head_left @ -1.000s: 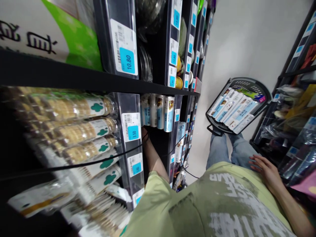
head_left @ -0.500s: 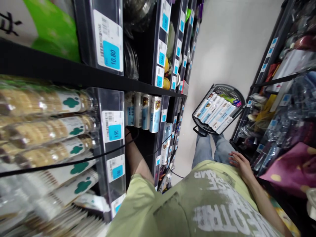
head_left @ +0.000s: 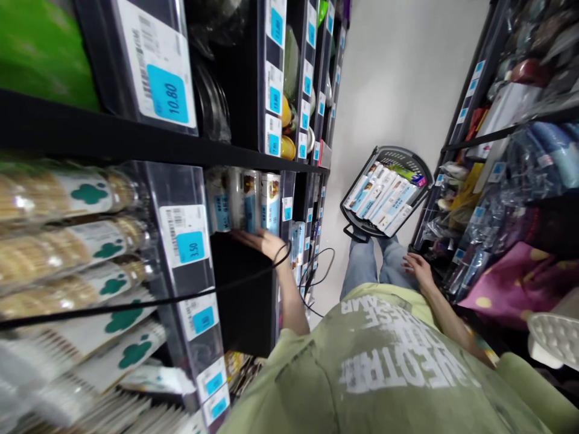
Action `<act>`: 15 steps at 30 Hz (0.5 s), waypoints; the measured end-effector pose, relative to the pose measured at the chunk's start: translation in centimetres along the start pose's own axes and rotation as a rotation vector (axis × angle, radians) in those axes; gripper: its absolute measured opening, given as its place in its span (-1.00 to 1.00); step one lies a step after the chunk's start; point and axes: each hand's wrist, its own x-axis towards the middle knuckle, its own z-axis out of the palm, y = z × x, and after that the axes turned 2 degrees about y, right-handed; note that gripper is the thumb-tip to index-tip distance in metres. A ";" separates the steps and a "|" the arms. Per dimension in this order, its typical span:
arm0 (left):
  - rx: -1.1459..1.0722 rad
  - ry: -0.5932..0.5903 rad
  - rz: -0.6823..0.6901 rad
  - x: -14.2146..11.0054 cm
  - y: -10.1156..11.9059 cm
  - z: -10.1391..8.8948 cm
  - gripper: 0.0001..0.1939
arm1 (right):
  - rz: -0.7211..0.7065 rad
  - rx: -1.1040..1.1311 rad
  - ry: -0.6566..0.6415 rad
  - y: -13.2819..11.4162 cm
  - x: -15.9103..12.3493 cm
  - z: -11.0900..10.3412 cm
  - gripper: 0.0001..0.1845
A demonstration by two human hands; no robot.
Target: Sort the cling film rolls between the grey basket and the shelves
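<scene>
My left hand [head_left: 265, 242] is at the mouth of a shelf compartment, fingers stretched out along the lower side of a row of blue-and-white cylindrical packs [head_left: 270, 202]. The fingertips reach into shadow, and I cannot tell whether they press on the packs. A black cable [head_left: 244, 277] crosses by that wrist. On the other side, my right hand [head_left: 418, 267] hangs beside my leg with loosely bent fingers apart and nothing in it. A dark shopping basket [head_left: 425, 164] stands on the floor ahead, filled with several blue-and-white packs [head_left: 382, 196] and a green-and-purple package [head_left: 418, 179].
Black shelving with price tags [head_left: 184, 241] runs along my left, holding wrapped bundles of sticks [head_left: 49, 241] close by. Plastic-wrapped goods [head_left: 486, 217] and a pink dotted cloth item [head_left: 511, 283] line the right side. Grey floor [head_left: 389, 72] lies between them.
My left hand has come out from deep inside the compartment to its front, now visible beneath the packs. The view has shifted a little, so the shelf and basket appear further left.
</scene>
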 end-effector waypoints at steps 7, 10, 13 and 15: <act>0.023 -0.399 0.134 -9.7 -1.2 2.9 -0.07 | 0.064 -0.142 0.106 -0.3 6.2 3.8 -0.64; 0.083 -0.417 0.223 -8.4 -2.3 1.4 -0.10 | 0.060 -0.191 0.111 0.1 7.6 4.8 -0.62; 0.101 -0.387 0.260 -6.9 -3.7 0.6 -0.10 | 0.067 -0.275 0.141 0.4 9.4 5.4 -0.57; 0.119 -0.287 0.260 -6.5 -4.9 0.8 -0.11 | 0.066 -0.354 0.158 0.3 11.2 5.9 -0.49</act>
